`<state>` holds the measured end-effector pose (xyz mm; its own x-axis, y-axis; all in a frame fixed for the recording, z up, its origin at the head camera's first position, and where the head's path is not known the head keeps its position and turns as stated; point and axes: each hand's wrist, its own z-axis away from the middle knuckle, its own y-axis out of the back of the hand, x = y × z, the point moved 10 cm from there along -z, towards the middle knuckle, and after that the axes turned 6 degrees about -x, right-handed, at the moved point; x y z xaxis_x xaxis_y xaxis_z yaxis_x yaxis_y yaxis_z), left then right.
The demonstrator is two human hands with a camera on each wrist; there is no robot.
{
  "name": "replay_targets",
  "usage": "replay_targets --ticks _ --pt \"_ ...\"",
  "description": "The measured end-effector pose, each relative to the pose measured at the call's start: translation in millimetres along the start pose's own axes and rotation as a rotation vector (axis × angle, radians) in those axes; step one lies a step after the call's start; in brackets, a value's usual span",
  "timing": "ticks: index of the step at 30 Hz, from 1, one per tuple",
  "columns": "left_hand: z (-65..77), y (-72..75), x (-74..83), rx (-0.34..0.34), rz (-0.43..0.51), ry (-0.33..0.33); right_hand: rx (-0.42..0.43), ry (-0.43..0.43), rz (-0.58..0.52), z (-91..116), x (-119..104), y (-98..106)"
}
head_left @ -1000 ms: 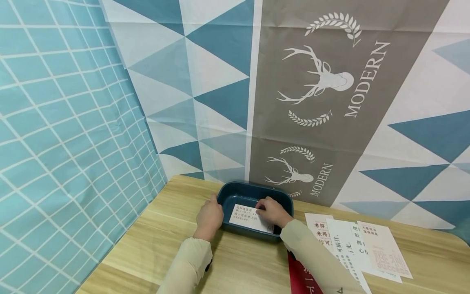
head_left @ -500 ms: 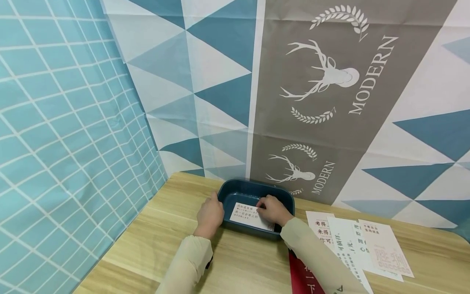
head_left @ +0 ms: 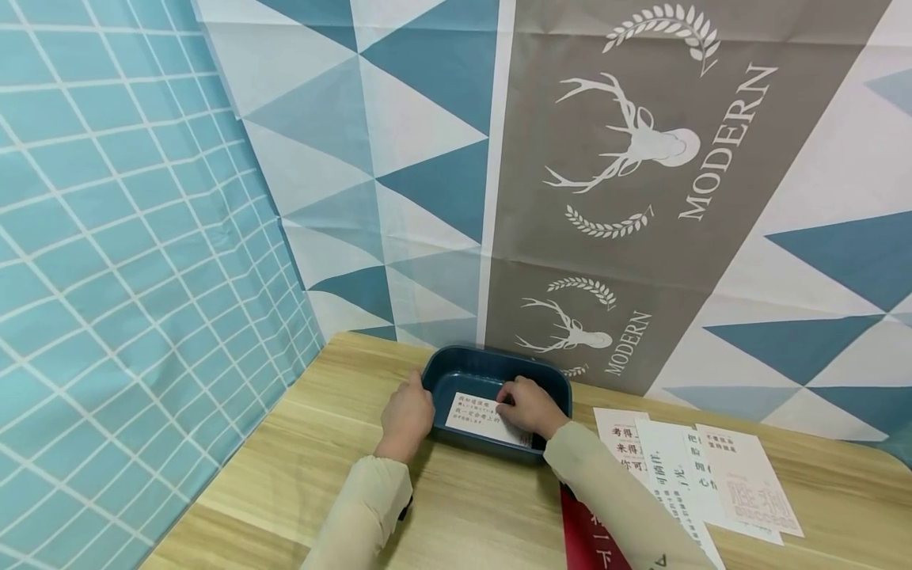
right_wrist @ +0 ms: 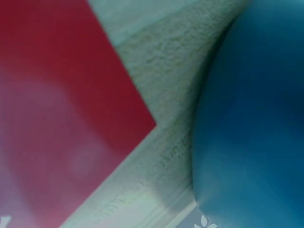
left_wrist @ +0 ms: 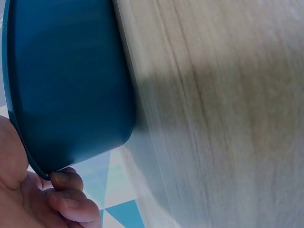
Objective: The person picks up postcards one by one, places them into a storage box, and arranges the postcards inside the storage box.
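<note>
A dark blue rectangular plastic basin (head_left: 456,366) stands on the table against the wall. My left hand (head_left: 408,416) grips its left rim, and in the left wrist view curled fingers (left_wrist: 71,204) reach under that rim. Inside the basin lies a white card (head_left: 473,413) printed with lines of Chinese and Japanese text. My right hand (head_left: 530,408) reaches in over the right side and pinches this card near its upper right, covering part of it. The right hand is out of sight in the right wrist view, which shows only the basin's outer wall (right_wrist: 251,123) and a red sheet (right_wrist: 71,104).
Right of the basin, several printed paper cards (head_left: 758,483) lie overlapping on the wooden table (head_left: 285,475). A red sheet with white characters lies partly under my right sleeve (head_left: 620,499). Patterned wall covering (head_left: 427,198) rises directly behind the basin.
The head view has shifted slightly. Both hands, the basin and the card stay nearly in place.
</note>
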<state>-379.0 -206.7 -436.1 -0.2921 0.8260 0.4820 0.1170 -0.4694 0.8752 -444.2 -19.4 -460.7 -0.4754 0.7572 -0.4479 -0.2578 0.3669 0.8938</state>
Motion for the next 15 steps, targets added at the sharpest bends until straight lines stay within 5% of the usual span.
replay_targets --ticks 15 --pt "1.5 2.0 1.0 0.003 0.008 -0.003 0.129 -0.031 -0.061 15 2 40"
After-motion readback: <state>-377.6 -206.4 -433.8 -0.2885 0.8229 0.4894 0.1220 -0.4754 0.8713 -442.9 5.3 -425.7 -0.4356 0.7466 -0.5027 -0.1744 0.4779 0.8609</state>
